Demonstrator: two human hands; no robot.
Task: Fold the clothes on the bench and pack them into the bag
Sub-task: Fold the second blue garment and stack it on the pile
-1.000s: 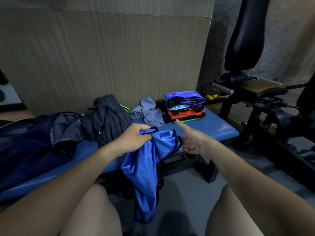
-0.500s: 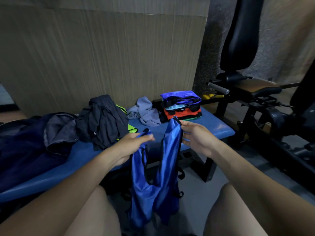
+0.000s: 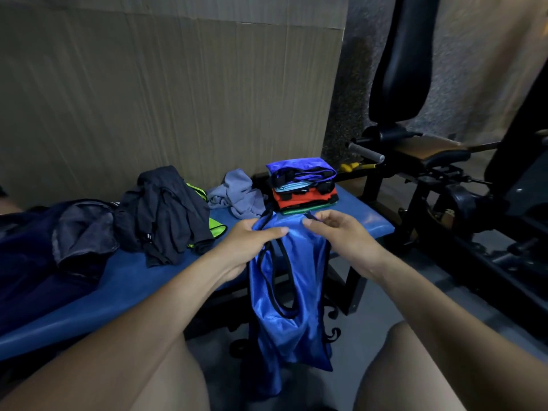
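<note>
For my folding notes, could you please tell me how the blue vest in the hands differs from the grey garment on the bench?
The blue vest is shiny, black-trimmed and hangs from both hands off the bench edge; the grey garment is matte, untrimmed and lies crumpled on the bench, untouched. Neither is folded yet.

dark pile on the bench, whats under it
A neon yellow-green garment pokes out from beneath the dark pile, on its right side. The blue bench lies below. Anything else underneath is covered.
</note>
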